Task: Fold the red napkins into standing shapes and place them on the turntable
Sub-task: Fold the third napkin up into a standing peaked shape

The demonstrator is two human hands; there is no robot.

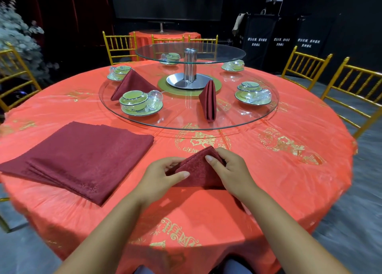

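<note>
A dark red napkin point(198, 168), folded into a small triangle, lies on the red tablecloth near the table's front edge. My left hand point(160, 176) grips its left side and my right hand point(229, 170) pinches its upper right part. A stack of flat red napkins point(82, 160) lies to the left. On the lower glass turntable point(237, 120) stand two folded napkins: one tent-shaped napkin point(132, 83) at the back left and one narrow upright napkin point(208, 100) near the middle.
Several green cup-and-saucer sets, such as the near left cup set point(138, 104) and the right cup set point(251, 95), sit on the turntable. A metal post point(190, 67) carries a smaller upper glass disc point(227, 54). Gold chairs point(306, 67) ring the table.
</note>
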